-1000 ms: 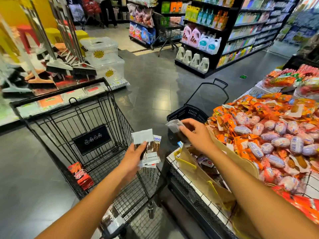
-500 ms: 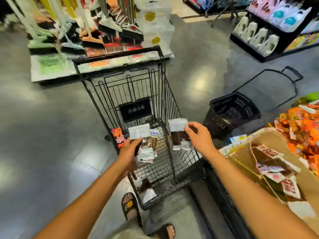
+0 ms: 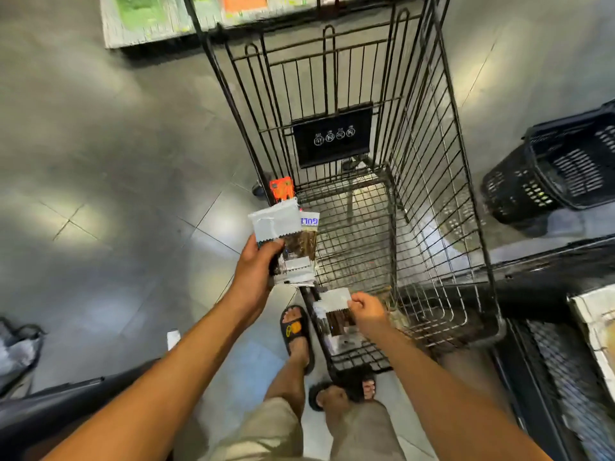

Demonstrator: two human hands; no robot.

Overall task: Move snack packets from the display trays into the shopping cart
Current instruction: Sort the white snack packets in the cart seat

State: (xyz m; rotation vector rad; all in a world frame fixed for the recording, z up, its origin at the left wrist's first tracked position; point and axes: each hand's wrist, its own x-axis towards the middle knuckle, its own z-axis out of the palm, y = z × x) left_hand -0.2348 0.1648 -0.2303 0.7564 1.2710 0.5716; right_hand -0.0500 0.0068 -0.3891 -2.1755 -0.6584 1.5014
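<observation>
Head view, left hand (image 3: 254,271) gripping upright packet stack (image 3: 289,241), right hand (image 3: 367,312) pinching upright packet (image 3: 334,314) over cart (image 3: 432,227)

Grey tiled floor (image 3: 109,181), glossy, with thin pale joints and soft white patches of reflected ceiling light. Low display platform (image 3: 149,24) along the top edge, carrying blurred green and orange goods. Black plastic hand basket (image 3: 559,181) standing on the floor at the right. Black wire-mesh stand (image 3: 562,371) in the lower right corner. Dark curved bar (image 3: 43,407) at the lower left.
</observation>
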